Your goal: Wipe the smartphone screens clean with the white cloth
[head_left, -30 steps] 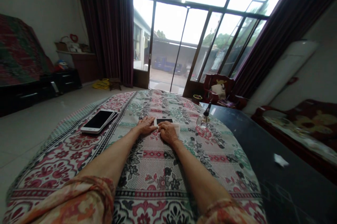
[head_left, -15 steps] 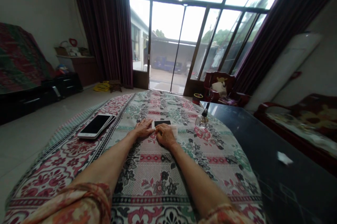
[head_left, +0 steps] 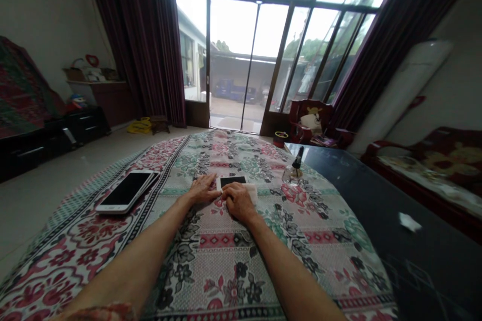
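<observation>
Left hand [head_left: 204, 189]: flat, fingers extended, beside a phone [head_left: 233, 180]
Right hand [head_left: 239, 201]: curled, holding a white cloth [head_left: 252, 191] on the phone
Phone: face up on the flowered tabletop [head_left: 226, 260]
Bottle [head_left: 291, 176]: clear, dark-topped, right of the hands
Glass door [head_left: 235, 77]: beyond the tabletop

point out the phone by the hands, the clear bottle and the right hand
Phone [head_left: 232, 180]: head view, on its dark screen
Clear bottle [head_left: 292, 176]: head view, on its see-through body
Right hand [head_left: 238, 200]: head view, on the back of the hand
</observation>
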The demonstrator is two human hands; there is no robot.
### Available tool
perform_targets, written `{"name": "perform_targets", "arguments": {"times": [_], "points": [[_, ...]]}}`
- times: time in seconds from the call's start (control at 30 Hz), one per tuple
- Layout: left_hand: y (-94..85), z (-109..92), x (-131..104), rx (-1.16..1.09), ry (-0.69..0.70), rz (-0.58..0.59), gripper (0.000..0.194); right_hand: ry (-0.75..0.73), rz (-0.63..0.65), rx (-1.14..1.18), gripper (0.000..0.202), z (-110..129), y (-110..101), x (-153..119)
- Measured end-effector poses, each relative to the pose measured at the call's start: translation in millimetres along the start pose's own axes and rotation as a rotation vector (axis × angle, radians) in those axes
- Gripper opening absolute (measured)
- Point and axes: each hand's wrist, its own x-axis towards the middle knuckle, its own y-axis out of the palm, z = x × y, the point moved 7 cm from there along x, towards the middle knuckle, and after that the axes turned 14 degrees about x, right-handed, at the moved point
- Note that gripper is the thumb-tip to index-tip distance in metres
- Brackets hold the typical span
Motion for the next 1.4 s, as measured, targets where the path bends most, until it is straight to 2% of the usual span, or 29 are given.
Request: {"name": "perform_targets", "arguments": {"times": [0.17, 0.33, 0.5, 0.73, 0.87, 1.0, 1.17, 1.3, 1.4], "points": [[-1.6, 4.9, 0.8, -0.003, 0.032, -0.049, 0.068, 0.026, 0.010, -0.001, 0.026, -0.6, 0.9, -0.4], [-1.9, 3.3, -0.3, -0.031, 0.054, -0.095, 0.066, 0.063, -0.065, -0.054, 0.037, -2.3, -2.6, -1.7], [-2.4, 1.7, -0.2, -0.057, 0.075, -0.108, 0.060, 0.072, -0.029, -0.108, 0.028, -3.0, 0.2, -0.4], [-4.6, 1.0, -1.1, -0.045, 0.068, -0.134, 0.057, 0.050, 0.040, -0.155, 0.025, 4.0, 3.8, 0.5], [-4.6, 1.5, -1.4, -0.057, 0.058, -0.140, 0.057, 0.064, 0.018, -0.207, 0.024, 4.6, 3.8, 0.2], [-2.3, 2.9, -0.7, -0.051, 0.065, -0.132, 0.060, 0.145, -0.071, -0.256, 0.023, -4.5, -7.0, 0.3], [1.1, 4.9, 0.4, -0.066, 0.075, -0.121, 0.060, 0.286, -0.172, -0.305, 0.022, -26.5, -33.8, -4.8], [1.2, 5.4, -0.6, -0.038, 0.063, -0.113, 0.062, 0.352, -0.202, -0.344, 0.022, -37.3, -47.9, -9.8], [0.7, 4.1, -1.9, -0.016, 0.072, -0.108, 0.062, 0.383, -0.185, -0.419, 0.022, -35.6, -49.7, -10.6]]}}
